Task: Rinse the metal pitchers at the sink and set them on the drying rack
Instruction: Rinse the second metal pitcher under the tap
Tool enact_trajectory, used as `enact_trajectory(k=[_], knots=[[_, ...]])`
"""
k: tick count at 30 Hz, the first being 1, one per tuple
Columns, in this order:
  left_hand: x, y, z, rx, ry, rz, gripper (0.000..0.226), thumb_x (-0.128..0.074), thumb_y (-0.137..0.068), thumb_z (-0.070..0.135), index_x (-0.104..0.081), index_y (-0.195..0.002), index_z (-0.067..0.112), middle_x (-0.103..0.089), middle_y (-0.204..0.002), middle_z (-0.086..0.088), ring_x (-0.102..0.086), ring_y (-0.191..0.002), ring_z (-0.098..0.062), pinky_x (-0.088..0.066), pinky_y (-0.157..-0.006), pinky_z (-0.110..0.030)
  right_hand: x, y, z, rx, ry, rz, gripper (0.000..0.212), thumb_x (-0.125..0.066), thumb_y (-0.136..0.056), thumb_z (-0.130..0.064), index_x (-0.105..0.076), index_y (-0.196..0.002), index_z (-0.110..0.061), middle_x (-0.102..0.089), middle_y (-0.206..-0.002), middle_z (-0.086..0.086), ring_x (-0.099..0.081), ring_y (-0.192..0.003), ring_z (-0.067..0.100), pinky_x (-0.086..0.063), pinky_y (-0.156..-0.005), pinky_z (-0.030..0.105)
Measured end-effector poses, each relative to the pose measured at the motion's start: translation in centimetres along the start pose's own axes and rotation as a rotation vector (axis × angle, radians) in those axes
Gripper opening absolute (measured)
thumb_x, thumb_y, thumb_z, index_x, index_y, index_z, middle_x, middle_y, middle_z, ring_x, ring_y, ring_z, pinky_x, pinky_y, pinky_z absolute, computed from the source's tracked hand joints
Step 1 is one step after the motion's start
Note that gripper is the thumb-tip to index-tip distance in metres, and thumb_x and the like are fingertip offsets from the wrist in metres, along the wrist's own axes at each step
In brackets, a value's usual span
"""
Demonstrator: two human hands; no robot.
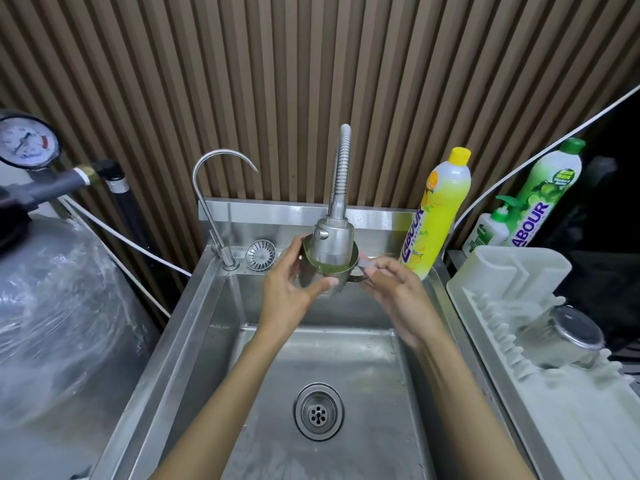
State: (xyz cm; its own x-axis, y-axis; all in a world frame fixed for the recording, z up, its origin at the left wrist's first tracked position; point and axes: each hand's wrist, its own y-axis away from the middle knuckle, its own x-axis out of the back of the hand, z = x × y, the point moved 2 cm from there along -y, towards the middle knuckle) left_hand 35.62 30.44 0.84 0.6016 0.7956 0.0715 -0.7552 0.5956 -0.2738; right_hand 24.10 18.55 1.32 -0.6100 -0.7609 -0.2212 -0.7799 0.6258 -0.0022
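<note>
The person has two bare arms and two bare hands. The left hand (287,292) and the right hand (394,292) are slim with long fingers, and the thumb of the left hand has a short nail, while the right hand looks a bit blurry. The left forearm (225,393) and the right forearm (457,393) are long and thin, and they are bare all the way to the bottom edge of the picture.
</note>
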Motion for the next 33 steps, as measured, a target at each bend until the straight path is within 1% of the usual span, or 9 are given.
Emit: enact_trajectory(k=[2,4,8,13,18,21,26,30,33], knots=[[0.8,0.0,0.8,-0.087,-0.151,-0.007,0.070,-0.081,-0.058,0.034,-0.053,-0.121,0.035,-0.061,-0.119,0.011,-0.055,-0.114,-0.003,-0.040,-0.098,-0.019,-0.5,-0.5,1.2,-0.054,-0.142,-0.062,0.013,-0.052,-0.091,-0.007,-0.054,-0.079,-0.008,-0.065,-0.108,0.015,-0.060,-0.110,0.023,-0.044,-0.103,0.037],[1.4,0.4,1.6,-0.148,-0.274,0.014,0.074,-0.078,-0.057,0.041,-0.053,-0.125,0.026,-0.059,-0.120,0.006,-0.054,-0.111,-0.006,-0.039,-0.095,-0.011,-1.3,-0.7,2.0,-0.100,-0.232,-0.101,0.015,-0.049,-0.092,-0.005,-0.055,-0.079,-0.009,-0.067,-0.101,0.016,-0.060,-0.106,0.030,-0.048,-0.098,0.038],[1.7,1.4,2.7,-0.172,-0.416,0.118,0.071,-0.078,-0.056,0.041,-0.058,-0.121,0.022,-0.058,-0.108,0.005,-0.053,-0.099,-0.008,-0.033,-0.080,0.001,-1.9,-0.4,2.2,-0.138,-0.206,-0.096,0.017,-0.050,-0.092,-0.008,-0.060,-0.079,-0.010,-0.071,-0.094,0.014,-0.068,-0.094,0.028,-0.056,-0.085,0.038],[1.6,2.1,2.9,-0.045,-0.549,0.152,0.064,-0.080,-0.059,0.049,-0.065,-0.111,0.015,-0.058,-0.094,0.004,-0.055,-0.086,-0.012,-0.031,-0.072,-0.008,-1.1,0.8,1.1,-0.170,0.053,-0.029,0.012,-0.057,-0.090,-0.015,-0.059,-0.081,-0.007,-0.075,-0.077,0.002,-0.073,-0.075,0.018,-0.060,-0.062,0.035],[1.5,2.9,2.1,0.140,-0.381,-0.001,0.041,-0.075,-0.053,0.062,-0.069,-0.084,0.037,-0.070,-0.078,0.017,-0.062,-0.080,0.004,-0.038,-0.070,0.000,-0.1,1.9,-1.1,-0.154,0.290,0.068,0.018,-0.065,-0.085,-0.016,-0.058,-0.072,-0.006,-0.069,-0.075,0.009,-0.070,-0.063,0.020,-0.059,-0.052,0.033],[0.9,3.1,0.9,0.277,-0.112,-0.116,0.028,-0.081,-0.063,0.038,-0.070,-0.089,0.037,-0.073,-0.084,0.021,-0.064,-0.093,0.006,-0.046,-0.086,-0.013,0.2,2.4,-2.4,-0.120,0.322,0.130,0.018,-0.066,-0.084,-0.012,-0.059,-0.068,-0.007,-0.066,-0.069,0.011,-0.067,-0.057,0.017,-0.056,-0.046,0.027],[-0.3,2.3,0.3,0.246,0.096,-0.206,0.049,-0.079,-0.069,0.013,-0.060,-0.108,0.034,-0.067,-0.109,0.016,-0.059,-0.109,0.003,-0.043,-0.091,-0.013,0.4,2.7,-2.8,0.009,0.319,0.163,0.020,-0.063,-0.086,-0.006,-0.058,-0.067,-0.012,-0.063,-0.056,-0.009,-0.058,-0.058,0.006,-0.051,-0.067,0.030],[-0.7,1.6,0.5,0.111,0.119,-0.099,0.065,-0.077,-0.067,0.001,-0.048,-0.106,0.045,-0.059,-0.106,0.032,-0.055,-0.100,0.018,-0.042,-0.087,-0.004,-0.2,1.6,-2.6,0.053,0.190,0.133,0.018,-0.061,-0.086,-0.005,-0.055,-0.070,-0.011,-0.072,-0.098,-0.004,-0.065,-0.085,0.001,-0.046,-0.081,0.019],[-0.3,1.1,0.8,-0.016,0.022,-0.016,0.065,-0.079,-0.064,0.013,-0.050,-0.111,0.048,-0.062,-0.108,0.031,-0.055,-0.108,0.010,-0.039,-0.091,-0.008,-0.8,0.2,-1.6,0.013,0.048,0.080,0.020,-0.057,-0.088,-0.005,-0.053,-0.070,-0.012,-0.070,-0.100,-0.002,-0.063,-0.096,0.012,-0.045,-0.090,0.025]])
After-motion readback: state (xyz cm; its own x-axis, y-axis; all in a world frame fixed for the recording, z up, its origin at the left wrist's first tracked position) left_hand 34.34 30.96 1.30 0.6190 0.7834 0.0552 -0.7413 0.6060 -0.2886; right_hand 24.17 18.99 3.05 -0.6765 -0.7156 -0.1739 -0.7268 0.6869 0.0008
